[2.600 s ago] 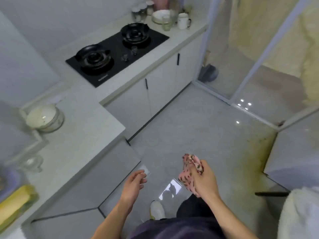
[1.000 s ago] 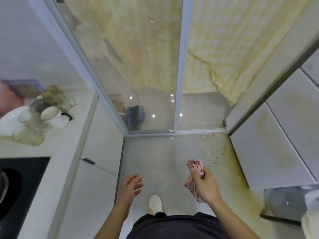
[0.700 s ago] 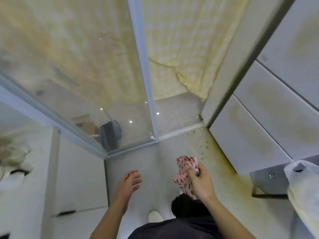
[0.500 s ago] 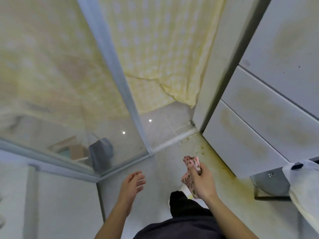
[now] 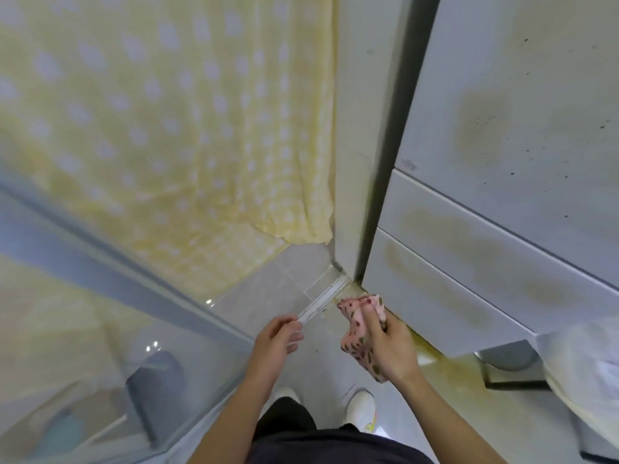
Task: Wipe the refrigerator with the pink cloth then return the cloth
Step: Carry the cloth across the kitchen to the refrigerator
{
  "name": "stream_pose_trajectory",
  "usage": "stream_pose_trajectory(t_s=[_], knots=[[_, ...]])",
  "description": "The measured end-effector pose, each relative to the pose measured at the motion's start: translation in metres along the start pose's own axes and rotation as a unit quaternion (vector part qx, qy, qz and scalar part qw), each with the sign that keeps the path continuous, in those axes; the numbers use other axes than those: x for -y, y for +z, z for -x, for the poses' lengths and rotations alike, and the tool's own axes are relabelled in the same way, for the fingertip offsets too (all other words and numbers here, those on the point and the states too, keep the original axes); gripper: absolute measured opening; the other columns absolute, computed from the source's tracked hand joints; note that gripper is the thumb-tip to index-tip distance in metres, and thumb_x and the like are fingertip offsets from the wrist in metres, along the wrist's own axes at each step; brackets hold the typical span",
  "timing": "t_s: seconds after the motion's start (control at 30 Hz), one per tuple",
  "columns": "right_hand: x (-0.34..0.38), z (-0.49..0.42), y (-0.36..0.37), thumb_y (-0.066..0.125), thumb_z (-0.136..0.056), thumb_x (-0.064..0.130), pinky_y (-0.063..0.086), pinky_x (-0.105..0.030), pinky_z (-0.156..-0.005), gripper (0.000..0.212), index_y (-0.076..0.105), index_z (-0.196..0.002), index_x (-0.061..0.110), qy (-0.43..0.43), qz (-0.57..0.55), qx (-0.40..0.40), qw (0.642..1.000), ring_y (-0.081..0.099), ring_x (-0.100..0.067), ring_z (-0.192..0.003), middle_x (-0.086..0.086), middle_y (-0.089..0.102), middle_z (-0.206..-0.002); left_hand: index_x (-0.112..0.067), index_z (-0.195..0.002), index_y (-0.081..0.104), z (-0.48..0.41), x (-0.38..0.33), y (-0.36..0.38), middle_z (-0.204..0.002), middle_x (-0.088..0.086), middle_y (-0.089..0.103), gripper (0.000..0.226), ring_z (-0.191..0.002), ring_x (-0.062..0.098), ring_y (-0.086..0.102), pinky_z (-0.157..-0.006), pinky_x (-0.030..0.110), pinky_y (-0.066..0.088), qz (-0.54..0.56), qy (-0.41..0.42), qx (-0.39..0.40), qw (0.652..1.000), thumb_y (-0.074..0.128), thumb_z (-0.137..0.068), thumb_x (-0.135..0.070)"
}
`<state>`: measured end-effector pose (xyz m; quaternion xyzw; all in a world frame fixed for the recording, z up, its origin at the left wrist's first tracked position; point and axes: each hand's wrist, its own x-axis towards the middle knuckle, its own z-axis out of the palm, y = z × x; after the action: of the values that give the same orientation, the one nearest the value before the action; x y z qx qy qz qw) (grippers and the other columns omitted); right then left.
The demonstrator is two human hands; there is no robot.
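Pink cloth [image 5: 360,333] held ready in front of the refrigerator [image 5: 502,162], wiping not yet begun.
The cloth is bunched into a small bundle in the right hand [image 5: 390,349], whose fingers and thumb are curled tightly round it. One end sticks out above the thumb and the other hangs below the palm. I judge it is gathered like this to make a firm pad for rubbing. It is near the lower left corner of the refrigerator and appears not to touch it. The white door fronts show yellowish smears and small dark specks, so the work is all ahead. The left hand [image 5: 276,339] hangs beside it, fingers loosely bent, holding nothing, probably only for balance.
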<state>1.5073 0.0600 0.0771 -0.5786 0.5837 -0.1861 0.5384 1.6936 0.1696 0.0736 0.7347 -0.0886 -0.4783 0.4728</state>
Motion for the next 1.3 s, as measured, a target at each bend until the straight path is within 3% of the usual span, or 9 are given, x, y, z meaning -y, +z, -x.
stream_pose_trajectory(t_s=[0.2,0.37,0.47,0.57,0.7,0.83,0.97,1.1,1.3], knots=[[0.042,-0.02,-0.012,0.053,-0.105,0.048,0.053,-0.029,-0.068,0.039,0.072,-0.089,0.017,-0.024,-0.045,-0.096,0.994,0.071,-0.012,-0.071,-0.002,0.075,-0.076,-0.023,-0.114,0.074,-0.046,-0.077,0.052,-0.124,0.001,0.075,0.019,-0.117,0.014,0.07,-0.098,0.03,0.055,-0.068,0.06,0.172,0.981,0.057,-0.106,-0.022],[0.102,-0.024,-0.013,0.057,-0.106,0.038,0.05,-0.031,-0.051,0.028,0.061,-0.101,0.01,-0.06,-0.109,-0.161,0.979,0.062,-0.019,-0.054,-0.01,0.07,-0.072,-0.022,-0.146,0.058,-0.057,-0.135,0.096,-0.145,-0.006,0.064,0.049,-0.138,0.009,0.056,-0.116,0.033,0.043,-0.071,0.102,0.399,0.908,0.037,-0.11,-0.047],[0.131,-0.026,-0.016,0.056,-0.108,0.03,0.049,-0.027,-0.054,0.018,0.057,-0.1,0.013,-0.093,-0.132,-0.184,0.97,0.062,-0.019,-0.056,-0.01,0.068,-0.069,-0.021,-0.146,0.058,-0.057,-0.164,0.112,-0.135,0.002,0.071,0.06,-0.114,0.013,0.07,-0.106,0.043,0.048,-0.069,0.098,0.449,0.886,0.03,-0.107,-0.056],[0.145,-0.033,-0.024,0.05,-0.109,0.028,0.055,-0.032,-0.067,0.015,0.062,-0.103,0.022,-0.11,-0.11,-0.182,0.971,0.067,-0.015,-0.071,0.0,0.07,-0.08,-0.022,-0.112,0.075,-0.056,-0.194,0.121,-0.063,0.009,0.066,0.063,-0.05,0.024,0.056,-0.055,0.042,0.035,-0.078,0.15,0.446,0.879,0.052,-0.093,-0.077],[0.163,-0.04,-0.048,0.046,-0.108,0.018,0.056,-0.028,-0.097,0.04,0.065,-0.136,0.039,-0.142,-0.07,-0.164,0.974,0.068,-0.001,-0.109,0.018,0.073,-0.116,-0.02,-0.139,0.059,-0.055,-0.23,0.133,-0.119,0.018,0.074,0.041,-0.109,0.035,0.071,-0.085,0.044,0.056,-0.043,0.189,0.463,0.865,0.07,-0.099,-0.023],[0.183,-0.046,-0.079,0.058,-0.106,0.016,0.056,-0.022,-0.09,0.04,0.061,-0.139,0.039,-0.226,-0.013,-0.232,0.946,0.069,0.002,-0.104,0.027,0.073,-0.108,0.013,-0.1,0.055,-0.035,-0.269,0.142,-0.049,0.004,0.061,0.018,-0.053,0.007,0.069,-0.057,0.021,0.057,-0.115,0.255,0.473,0.835,0.048,-0.107,-0.003],[0.214,-0.048,-0.11,0.063,-0.104,0.03,0.056,-0.025,-0.067,0.054,0.039,-0.15,0.044,-0.252,0.002,-0.303,0.919,0.068,-0.007,-0.071,0.012,0.072,-0.076,-0.021,-0.113,0.08,-0.019,-0.308,0.16,-0.098,0.011,0.081,0.038,-0.105,0.041,0.073,-0.103,0.065,0.053,-0.112,0.258,0.473,0.835,0.042,-0.112,-0.027],[0.247,-0.045,-0.142,0.062,-0.102,0.046,0.045,-0.024,-0.059,0.035,0.054,-0.136,0.043,-0.227,0.041,-0.307,0.923,0.058,0.0,-0.051,0.014,0.066,-0.063,-0.017,-0.126,0.075,-0.009,-0.336,0.168,-0.126,0.016,0.074,0.04,-0.121,0.034,0.069,-0.105,0.057,0.053,-0.092,0.278,0.509,0.81,0.037,-0.113,-0.025],[0.284,-0.04,-0.16,0.067,-0.094,0.055,0.043,-0.03,-0.052,0.028,0.054,-0.089,0.03,-0.201,0.066,-0.359,0.909,0.06,-0.004,-0.053,0.006,0.07,-0.068,-0.019,-0.129,0.066,-0.003,-0.373,0.17,-0.122,0.002,0.076,0.028,-0.12,0.021,0.07,-0.097,0.033,0.058,-0.064,0.448,0.427,0.783,0.055,-0.106,-0.007]])
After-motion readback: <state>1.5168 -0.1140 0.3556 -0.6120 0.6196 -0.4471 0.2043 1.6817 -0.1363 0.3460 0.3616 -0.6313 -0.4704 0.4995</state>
